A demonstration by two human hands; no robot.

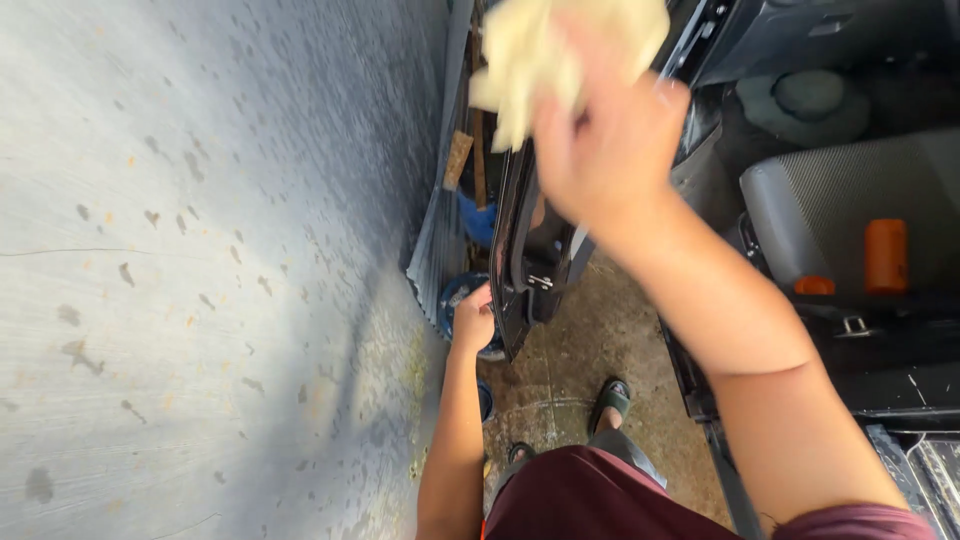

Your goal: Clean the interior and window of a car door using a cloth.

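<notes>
Two hands at work on one open black car door (522, 250), seen edge-on from above. Door dark and glossy, narrow from this angle, with a small metal latch near its lower edge. Cloth (560, 50) pale yellow, crumpled and soft-looking, bunched at top centre, partly motion-blurred.

Right hand (605, 150) raised high, fingers curled shut on the cloth's lower part; most of the cloth sticking out above and to the left of the knuckles, up against the door's upper edge. Left hand (473, 318) lower down, closed around the door's edge near the latch, thumb side up, door just to its right and touching it.

Grey wall (200, 270) filling the left side, speckled with marks. Grey seat (850, 215) at right inside the car, with an orange piece (886, 255) on it. Wet, stained floor (600, 350) below, a sandalled foot (612, 400) on it, maroon shorts (590, 495) at bottom.

Right-hand fingertips blurred, hard to count. Cloth's top cut off by the frame. Door's faces out of sight, only its edge showing. Left-hand fingers hidden behind the door. Clutter between wall and door, blue and brown bits, too dim to name. Second foot mostly hidden by the shorts.
</notes>
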